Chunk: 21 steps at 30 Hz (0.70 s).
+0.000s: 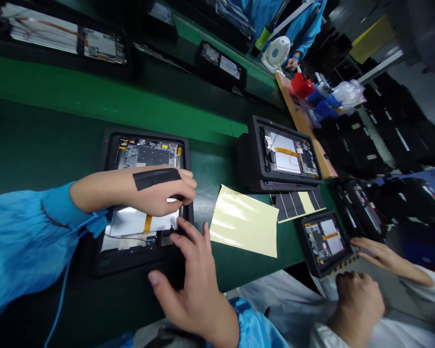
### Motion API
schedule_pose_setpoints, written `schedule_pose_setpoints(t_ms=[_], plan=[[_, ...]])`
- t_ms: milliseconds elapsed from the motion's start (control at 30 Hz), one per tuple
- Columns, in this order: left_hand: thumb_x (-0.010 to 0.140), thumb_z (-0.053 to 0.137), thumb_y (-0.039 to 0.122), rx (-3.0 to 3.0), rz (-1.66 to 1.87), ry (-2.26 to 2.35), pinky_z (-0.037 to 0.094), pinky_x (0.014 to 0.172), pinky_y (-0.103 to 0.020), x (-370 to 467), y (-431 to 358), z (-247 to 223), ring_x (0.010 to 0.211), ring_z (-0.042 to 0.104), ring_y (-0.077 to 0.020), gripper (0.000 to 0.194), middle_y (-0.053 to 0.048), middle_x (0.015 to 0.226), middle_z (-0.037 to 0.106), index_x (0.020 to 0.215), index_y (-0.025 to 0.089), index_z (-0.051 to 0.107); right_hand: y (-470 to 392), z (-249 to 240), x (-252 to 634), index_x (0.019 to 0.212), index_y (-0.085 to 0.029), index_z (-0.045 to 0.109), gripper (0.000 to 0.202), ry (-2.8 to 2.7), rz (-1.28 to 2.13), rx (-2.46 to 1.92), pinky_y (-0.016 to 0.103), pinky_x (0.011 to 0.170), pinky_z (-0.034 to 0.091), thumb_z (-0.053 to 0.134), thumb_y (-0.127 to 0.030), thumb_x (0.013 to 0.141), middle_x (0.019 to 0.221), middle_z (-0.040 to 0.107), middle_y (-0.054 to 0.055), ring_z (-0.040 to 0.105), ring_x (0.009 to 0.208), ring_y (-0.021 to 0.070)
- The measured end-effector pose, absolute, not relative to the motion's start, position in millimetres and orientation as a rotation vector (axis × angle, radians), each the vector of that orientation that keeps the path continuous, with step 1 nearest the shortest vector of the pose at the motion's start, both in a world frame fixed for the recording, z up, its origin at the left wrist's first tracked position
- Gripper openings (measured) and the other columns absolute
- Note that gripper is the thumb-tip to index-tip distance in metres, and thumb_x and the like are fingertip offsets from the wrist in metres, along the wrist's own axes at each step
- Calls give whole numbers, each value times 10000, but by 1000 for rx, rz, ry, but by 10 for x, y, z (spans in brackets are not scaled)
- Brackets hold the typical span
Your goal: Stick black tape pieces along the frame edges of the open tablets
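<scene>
An opened tablet (145, 150) lies in a black foam tray (189, 169), its circuit board, silver battery and orange ribbon cable exposed. Across it reaches my left hand (163, 191), fingers curled in over the battery; what they hold, if anything, is hidden. A strip of black tape (156, 178) sticks to the back of that hand. My right hand (195, 275) is open with fingers spread, its fingertips at the tray's lower right side. A blue cord hangs from my left cuff.
Right of the tray lie a pale yellow sheet (244, 221) and a sheet of black strips (292, 207). Stacked foam trays (252, 159) hold another tablet. A co-worker's hands (380, 256) are near a further tray (306, 241). A white fan (276, 52) stands at the back.
</scene>
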<state>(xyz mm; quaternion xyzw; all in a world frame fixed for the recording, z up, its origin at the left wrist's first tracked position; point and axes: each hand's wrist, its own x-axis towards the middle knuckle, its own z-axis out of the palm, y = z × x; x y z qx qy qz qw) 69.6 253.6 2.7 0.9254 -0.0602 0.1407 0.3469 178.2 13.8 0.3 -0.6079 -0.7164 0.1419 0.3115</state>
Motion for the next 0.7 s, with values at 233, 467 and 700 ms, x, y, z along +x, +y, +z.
schedule_pose_setpoints(t_ms=[233, 467, 700], plan=[[979, 516, 87, 2586, 575, -110, 335, 771, -374, 654, 2600, -57, 801, 513, -220, 219, -24, 807, 639, 801, 196, 584, 164, -55, 1829, 1504, -180, 420, 557, -1967, 378, -1577, 565, 1294, 385, 624, -361, 1018, 1517, 627, 212, 532, 1521, 314], [979, 532, 158, 2580, 614, 187, 333, 856, -397, 634, 2729, -166, 896, 563, -232, 121, -23, 929, 688, 933, 206, 634, 209, -27, 1882, 1524, -192, 415, 579, -1989, 382, -1539, 510, 1216, 498, 613, -430, 1034, 1502, 609, 213, 562, 1476, 311], [962, 384, 16, 2453, 895, 44, 475, 926, -371, 553, 2442, -157, 1003, 605, -236, 324, -81, 1029, 696, 1011, 185, 656, 232, 22, 1909, 1532, -202, 413, 616, -2008, 385, -1504, 523, 1135, 565, 603, -506, 1032, 1439, 604, 210, 615, 1381, 330]])
